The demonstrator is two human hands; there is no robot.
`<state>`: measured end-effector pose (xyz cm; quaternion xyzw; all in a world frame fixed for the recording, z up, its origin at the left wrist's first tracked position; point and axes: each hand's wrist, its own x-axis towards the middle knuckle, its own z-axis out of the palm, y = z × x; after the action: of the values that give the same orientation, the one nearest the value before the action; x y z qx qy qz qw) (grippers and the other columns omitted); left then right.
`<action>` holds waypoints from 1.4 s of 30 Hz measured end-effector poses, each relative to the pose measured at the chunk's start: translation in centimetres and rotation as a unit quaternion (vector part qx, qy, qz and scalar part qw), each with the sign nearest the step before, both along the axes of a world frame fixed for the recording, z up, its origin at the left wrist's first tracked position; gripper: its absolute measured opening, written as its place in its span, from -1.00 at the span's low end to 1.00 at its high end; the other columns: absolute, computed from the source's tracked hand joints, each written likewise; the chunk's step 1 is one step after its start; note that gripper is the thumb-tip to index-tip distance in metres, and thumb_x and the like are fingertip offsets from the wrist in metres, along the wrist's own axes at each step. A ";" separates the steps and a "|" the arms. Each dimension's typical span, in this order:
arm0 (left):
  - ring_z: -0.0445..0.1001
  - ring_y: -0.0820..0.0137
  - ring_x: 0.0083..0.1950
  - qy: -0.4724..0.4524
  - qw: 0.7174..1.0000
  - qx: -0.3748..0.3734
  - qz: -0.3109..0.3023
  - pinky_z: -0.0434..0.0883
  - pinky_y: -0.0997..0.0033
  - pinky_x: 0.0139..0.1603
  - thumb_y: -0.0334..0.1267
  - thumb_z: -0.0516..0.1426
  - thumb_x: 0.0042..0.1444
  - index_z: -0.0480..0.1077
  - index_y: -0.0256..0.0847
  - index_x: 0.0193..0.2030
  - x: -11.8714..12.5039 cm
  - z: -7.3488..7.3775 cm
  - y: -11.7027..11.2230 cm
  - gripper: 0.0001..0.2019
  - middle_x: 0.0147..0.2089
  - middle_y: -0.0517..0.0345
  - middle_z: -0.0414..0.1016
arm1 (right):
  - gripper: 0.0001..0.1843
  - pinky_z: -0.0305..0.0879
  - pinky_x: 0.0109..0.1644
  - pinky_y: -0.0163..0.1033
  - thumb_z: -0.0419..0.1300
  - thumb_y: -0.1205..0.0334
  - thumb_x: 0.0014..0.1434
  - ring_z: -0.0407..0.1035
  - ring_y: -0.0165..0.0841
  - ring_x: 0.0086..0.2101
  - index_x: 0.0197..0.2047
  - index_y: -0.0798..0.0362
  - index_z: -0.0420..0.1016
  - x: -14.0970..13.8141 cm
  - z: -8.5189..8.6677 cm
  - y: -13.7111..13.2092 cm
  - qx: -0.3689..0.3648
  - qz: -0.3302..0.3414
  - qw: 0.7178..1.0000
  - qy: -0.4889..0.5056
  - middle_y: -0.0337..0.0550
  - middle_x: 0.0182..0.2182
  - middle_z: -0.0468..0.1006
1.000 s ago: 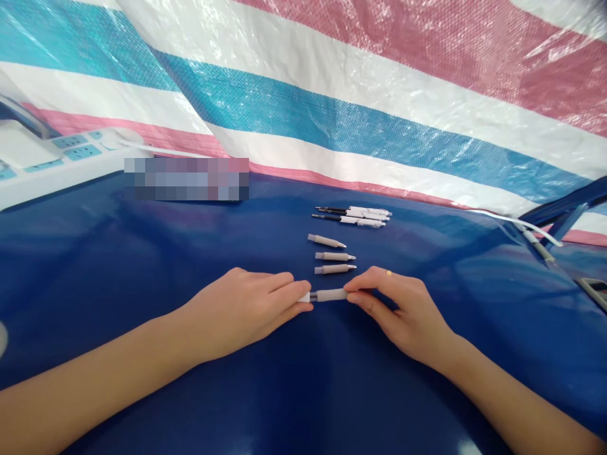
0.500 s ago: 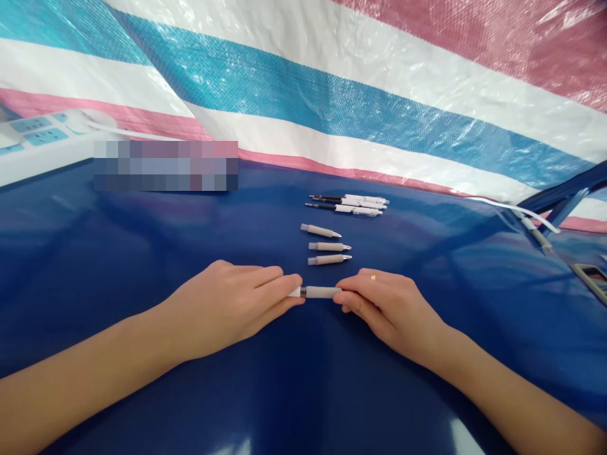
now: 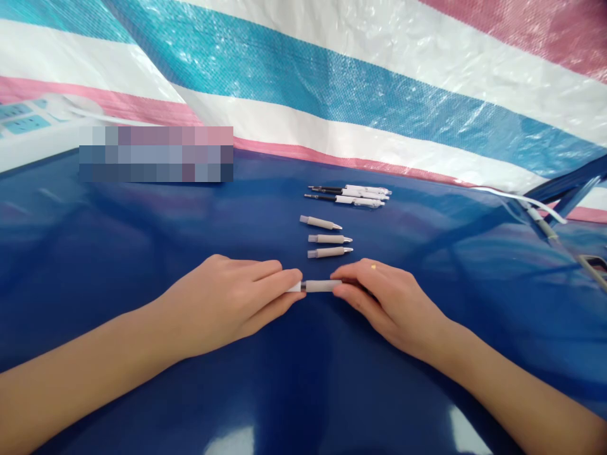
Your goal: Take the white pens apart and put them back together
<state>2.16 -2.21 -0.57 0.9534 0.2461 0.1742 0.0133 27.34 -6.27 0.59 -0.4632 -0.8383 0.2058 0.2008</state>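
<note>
My left hand [image 3: 237,300] and my right hand [image 3: 384,303] rest on a glossy blue table [image 3: 142,253] and pinch the two ends of a white pen [image 3: 318,286] lying between them. The left fingers grip its white end, the right fingers its grey grip end. Just beyond the pen lie three loose grey pen tip sections [image 3: 327,239] in a row, tips pointing right. Farther back lie two or three white pen bodies with black refills [image 3: 351,194] side by side.
A striped blue, white and pink tarp [image 3: 332,82] hangs behind the table. A white power strip [image 3: 28,120] sits at the far left. A white cable [image 3: 521,201] and a blue chair frame [image 3: 573,186] are at the right edge.
The view has tilted down a little. My two hands have come slightly closer together on the pen, which shows less of its length between the fingers.
</note>
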 end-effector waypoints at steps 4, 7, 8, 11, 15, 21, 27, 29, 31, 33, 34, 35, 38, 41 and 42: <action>0.41 0.51 -0.50 -0.004 1.000 -0.005 0.001 0.13 0.44 -0.56 -0.20 -0.02 0.36 0.36 -0.18 -0.12 -0.1 0.0 0.1 -0.82 -0.47 0.31 0.34 | -0.84 0.34 -0.24 -0.32 0.14 0.21 0.31 0.43 -0.40 -0.31 -0.04 -0.01 0.35 0.0 -0.1 0.0 0.018 0.006 1.000 0.022 -0.22 -0.27 0.53; 0.41 0.51 -0.49 -0.006 1.000 -0.009 -0.005 0.13 0.44 -0.56 -0.20 -0.03 0.36 0.36 -0.18 -0.11 -0.1 0.0 0.2 -0.82 -0.47 0.31 0.34 | -0.82 0.31 -0.28 -0.30 0.00 0.20 0.39 0.40 -0.40 -0.38 -0.18 0.03 0.40 0.0 0.0 0.0 0.022 0.029 0.999 0.006 -0.22 -0.40 0.51; 0.41 0.51 -0.49 -0.006 1.000 -0.010 -0.006 0.13 0.44 -0.56 -0.21 -0.03 0.36 0.36 -0.18 -0.12 -0.1 -0.1 0.2 -0.82 -0.47 0.31 0.34 | -0.79 0.31 -0.30 -0.29 -0.01 0.16 0.39 0.39 -0.39 -0.40 -0.18 0.03 0.40 -0.1 0.0 0.0 0.019 0.025 1.000 0.003 -0.22 -0.42 0.50; 0.41 0.52 -0.49 -0.006 1.000 -0.007 -0.002 0.14 0.44 -0.55 -0.21 -0.02 0.36 0.35 -0.18 -0.11 0.0 -0.1 0.3 -0.83 -0.46 0.31 0.34 | -0.80 0.33 -0.27 -0.30 0.12 0.12 0.32 0.42 -0.38 -0.34 -0.06 0.02 0.37 -0.1 0.0 0.0 0.006 0.003 1.000 0.013 -0.22 -0.34 0.53; 0.41 0.51 -0.49 -0.007 1.000 0.000 -0.005 0.14 0.44 -0.55 -0.21 -0.02 0.36 0.36 -0.18 -0.13 0.1 0.0 0.2 -0.83 -0.46 0.31 0.35 | -0.84 0.33 -0.25 -0.29 0.04 0.19 0.37 0.42 -0.39 -0.35 -0.15 0.03 0.41 -0.1 0.1 0.1 0.006 0.024 1.000 0.001 -0.20 -0.35 0.53; 0.42 0.51 -0.49 -0.004 1.000 0.000 -0.010 0.14 0.44 -0.56 -0.21 -0.05 0.37 0.36 -0.19 -0.12 0.1 0.1 0.0 -0.80 -0.46 0.30 0.37 | -0.80 0.33 -0.24 -0.30 0.13 0.13 0.31 0.42 -0.38 -0.33 -0.07 0.05 0.39 0.0 0.3 0.1 0.016 0.020 1.000 0.007 -0.18 -0.30 0.53; 0.41 0.51 -0.50 -0.009 1.000 0.007 -0.013 0.15 0.45 -0.55 -0.21 -0.04 0.37 0.37 -0.19 -0.11 0.2 0.0 0.0 -0.80 -0.47 0.30 0.37 | -0.75 0.30 -0.29 -0.27 0.02 0.11 0.37 0.39 -0.38 -0.41 -0.13 0.08 0.42 0.0 0.3 0.1 0.023 0.033 0.999 -0.012 -0.18 -0.39 0.52; 0.42 0.51 -0.49 -0.008 1.000 0.008 -0.009 0.16 0.46 -0.55 -0.20 -0.05 0.37 0.37 -0.19 -0.11 0.1 0.0 0.0 -0.79 -0.46 0.29 0.37 | -0.77 0.31 -0.26 -0.29 0.10 0.10 0.33 0.40 -0.38 -0.36 -0.07 0.07 0.40 0.0 0.2 0.1 0.032 0.029 0.999 0.002 -0.17 -0.33 0.54; 0.42 0.51 -0.49 -0.005 1.000 0.007 -0.008 0.15 0.46 -0.56 -0.20 -0.05 0.37 0.38 -0.19 -0.11 0.1 0.0 0.0 -0.78 -0.47 0.29 0.38 | -0.79 0.30 -0.28 -0.29 0.07 0.12 0.35 0.40 -0.38 -0.38 -0.12 0.06 0.42 0.0 0.1 0.1 0.039 0.038 0.998 -0.010 -0.18 -0.37 0.53; 0.42 0.51 -0.50 -0.004 1.000 0.008 -0.010 0.14 0.46 -0.57 -0.20 -0.05 0.37 0.38 -0.18 -0.11 0.1 0.0 0.0 -0.78 -0.48 0.29 0.37 | -0.73 0.29 -0.31 -0.28 -0.03 0.16 0.40 0.38 -0.39 -0.42 -0.20 0.06 0.44 0.0 0.1 0.1 0.034 0.046 0.998 -0.030 -0.19 -0.44 0.51; 0.41 0.51 -0.50 -0.004 1.000 0.009 -0.011 0.13 0.46 -0.57 -0.19 -0.05 0.37 0.39 -0.18 -0.11 0.1 0.0 0.0 -0.78 -0.48 0.29 0.37 | -0.73 0.29 -0.30 -0.28 -0.02 0.13 0.39 0.38 -0.38 -0.42 -0.19 0.07 0.44 0.0 0.1 0.1 0.031 0.041 0.998 -0.031 -0.19 -0.43 0.51; 0.41 0.51 -0.51 -0.006 1.000 0.010 -0.011 0.13 0.46 -0.57 -0.19 -0.05 0.37 0.39 -0.18 -0.11 0.1 0.0 0.0 -0.78 -0.48 0.29 0.37 | -0.75 0.30 -0.29 -0.28 0.02 0.10 0.37 0.39 -0.38 -0.40 -0.15 0.06 0.43 0.0 0.1 0.1 0.029 0.035 0.999 -0.025 -0.18 -0.40 0.52; 0.42 0.51 -0.50 -0.004 1.000 0.010 -0.009 0.15 0.47 -0.56 -0.19 -0.06 0.38 0.38 -0.18 -0.11 0.1 0.0 0.0 -0.77 -0.47 0.29 0.38 | -0.78 0.31 -0.25 -0.29 0.11 0.10 0.33 0.40 -0.37 -0.35 -0.06 0.06 0.40 0.0 0.1 0.1 0.037 0.038 0.999 -0.011 -0.17 -0.32 0.53; 0.41 0.52 -0.50 -0.003 1.000 0.008 -0.011 0.14 0.46 -0.57 -0.19 -0.06 0.38 0.36 -0.17 -0.11 0.1 0.0 -0.1 -0.79 -0.49 0.31 0.35 | -0.76 0.26 -0.31 -0.27 -0.02 0.20 0.39 0.34 -0.36 -0.42 -0.16 0.10 0.43 0.0 0.1 0.1 0.064 0.068 0.995 -0.043 -0.17 -0.43 0.49; 0.40 0.52 -0.51 -0.005 1.000 0.011 -0.012 0.13 0.45 -0.57 -0.19 -0.05 0.38 0.36 -0.17 -0.10 0.1 0.0 -0.1 -0.80 -0.49 0.32 0.35 | -0.72 0.24 -0.33 -0.25 -0.05 0.20 0.40 0.31 -0.36 -0.45 -0.18 0.11 0.44 -0.1 0.2 0.0 0.073 0.075 0.993 -0.057 -0.16 -0.46 0.47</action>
<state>2.28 -2.35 -0.62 0.9554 0.2329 0.1816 0.0065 27.28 -6.22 0.74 -0.3942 -0.8934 0.1322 0.1700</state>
